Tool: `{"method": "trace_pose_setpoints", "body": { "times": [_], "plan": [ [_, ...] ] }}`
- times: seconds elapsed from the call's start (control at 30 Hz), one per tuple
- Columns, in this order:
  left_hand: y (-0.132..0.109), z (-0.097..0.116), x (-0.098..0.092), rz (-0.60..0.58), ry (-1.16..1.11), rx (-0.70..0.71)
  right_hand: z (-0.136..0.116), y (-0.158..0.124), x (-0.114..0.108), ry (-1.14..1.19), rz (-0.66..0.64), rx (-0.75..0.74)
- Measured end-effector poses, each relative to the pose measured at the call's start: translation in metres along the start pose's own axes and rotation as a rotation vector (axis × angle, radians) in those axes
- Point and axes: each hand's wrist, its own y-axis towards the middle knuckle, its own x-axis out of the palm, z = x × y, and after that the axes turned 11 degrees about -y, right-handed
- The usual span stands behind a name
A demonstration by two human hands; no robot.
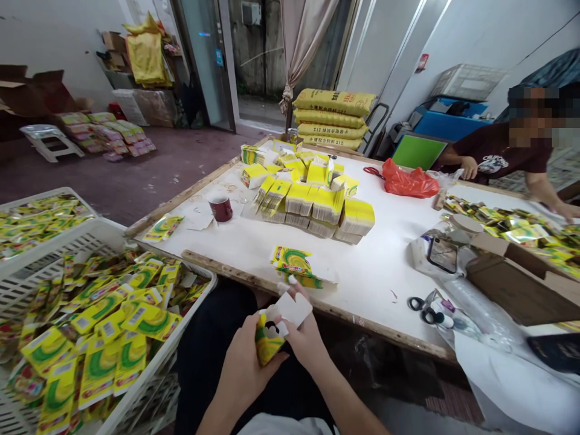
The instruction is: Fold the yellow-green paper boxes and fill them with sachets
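Yellow packet (266, 345), just one, fills the left hand's (244, 370) grip; right hand (309, 343) pinches one white card (295, 309).

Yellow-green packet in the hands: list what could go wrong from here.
The left hand and right hand hold the small yellow-green foil packet and white die-cut card over the lap, off the table; either might slip and drop. The loose pile of yellow-green packets lies at the wooden table edge; a rising hand could knock it off.

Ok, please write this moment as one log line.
left hand: holds packet | right hand: holds card | crate: at left
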Motion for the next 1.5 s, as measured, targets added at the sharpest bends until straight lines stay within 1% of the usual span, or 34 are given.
{"method": "trace_pose_setpoints", "body": {
  "times": [0.03,0.1,0.13,0.2,0.27,0.3,0.37,0.43,0.47,0.53,0.6,0.63,0.67,0.7,0.77,0.83,0.9,1.0,1.07,1.1,1.13,1.2,1.23,1.27,1.3,1.37,1.4,1.43,1.47,1.5],
  "plan": [
    [0.0,-0.002,0.001,0.02,0.038,0.045,0.003,0.0,0.003,0.109,-0.103,0.064],
    [0.0,-0.005,0.001,0.014,0.061,0.11,0.008,0.001,0.008,0.251,-0.28,0.146],
    [0.0,-0.005,0.0,-0.006,0.052,0.125,0.01,0.001,0.009,0.277,-0.33,0.169],
    [0.001,-0.005,-0.003,-0.052,0.022,0.13,0.01,0.003,0.008,0.254,-0.353,0.17],
    [0.003,-0.005,-0.006,-0.084,0.006,0.119,0.007,0.005,0.004,0.163,-0.314,0.101],
    [0.003,-0.005,-0.007,-0.104,-0.001,0.105,0.003,0.004,0.001,0.102,-0.314,0.05],
    [0.005,-0.008,-0.007,-0.156,-0.026,0.066,-0.006,0.002,-0.003,-0.022,-0.373,-0.057],
    [0.005,-0.013,-0.003,-0.183,-0.038,0.049,-0.014,-0.002,-0.006,-0.153,-0.472,-0.158],
    [0.005,-0.017,0.0,-0.167,-0.03,0.062,-0.017,-0.004,-0.005,-0.217,-0.51,-0.202],
    [0.005,-0.023,0.006,-0.065,0.0,0.12,-0.019,-0.005,-0.003,-0.315,-0.524,-0.262],
    [0.004,-0.026,0.008,0.072,0.026,0.167,-0.017,-0.004,-0.002,-0.338,-0.464,-0.286],
    [0.004,-0.027,0.007,0.12,0.038,0.163,-0.015,-0.003,-0.002,-0.335,-0.419,-0.293],
    [0.004,-0.025,0.005,0.142,0.053,0.139,-0.013,-0.002,-0.002,-0.336,-0.387,-0.299],
    [0.004,-0.024,0.001,0.137,0.064,0.104,-0.011,0.0,-0.004,-0.35,-0.382,-0.308],
    [0.004,-0.018,-0.01,0.073,0.067,0.033,-0.008,0.002,-0.009,-0.414,-0.442,-0.322],
    [0.005,-0.011,-0.019,0.01,0.043,0.002,-0.009,0.004,-0.018,-0.503,-0.537,-0.319],
    [0.005,-0.006,-0.024,-0.035,0.004,-0.024,-0.011,0.008,-0.028,-0.57,-0.588,-0.306],
    [0.005,0.001,-0.023,-0.137,-0.094,-0.092,-0.018,0.015,-0.043,-0.581,-0.67,-0.332],
    [0.005,0.003,-0.018,-0.17,-0.113,-0.103,-0.02,0.017,-0.047,-0.548,-0.704,-0.336],
    [0.005,0.003,-0.016,-0.154,-0.093,-0.096,-0.019,0.016,-0.045,-0.524,-0.687,-0.32],
    [0.006,0.003,-0.014,-0.123,-0.067,-0.087,-0.018,0.015,-0.042,-0.494,-0.643,-0.295],
    [0.007,-0.002,-0.013,-0.051,-0.066,-0.08,-0.013,0.011,-0.033,-0.414,-0.505,-0.254],
    [0.008,-0.006,-0.014,0.017,-0.115,-0.087,-0.01,0.011,-0.029,-0.373,-0.426,-0.246],
    [0.009,-0.01,-0.017,0.116,-0.197,-0.095,-0.007,0.012,-0.027,-0.348,-0.344,-0.242],
    [0.01,-0.015,-0.022,0.253,-0.301,-0.099,-0.005,0.015,-0.028,-0.35,-0.253,-0.238],
    [0.014,-0.025,-0.033,0.571,-0.508,-0.099,0.0,0.029,-0.037,-0.462,-0.039,-0.214],
    [0.016,-0.029,-0.039,0.692,-0.588,-0.111,0.003,0.039,-0.044,-0.566,0.074,-0.188],
    [0.018,-0.032,-0.043,0.758,-0.651,-0.147,0.007,0.05,-0.052,-0.682,0.167,-0.152],
    [0.019,-0.034,-0.046,0.782,-0.706,-0.208,0.011,0.06,-0.06,-0.786,0.227,-0.111],
    [0.02,-0.034,-0.046,0.776,-0.762,-0.284,0.015,0.07,-0.066,-0.857,0.257,-0.076]
  ]
}}
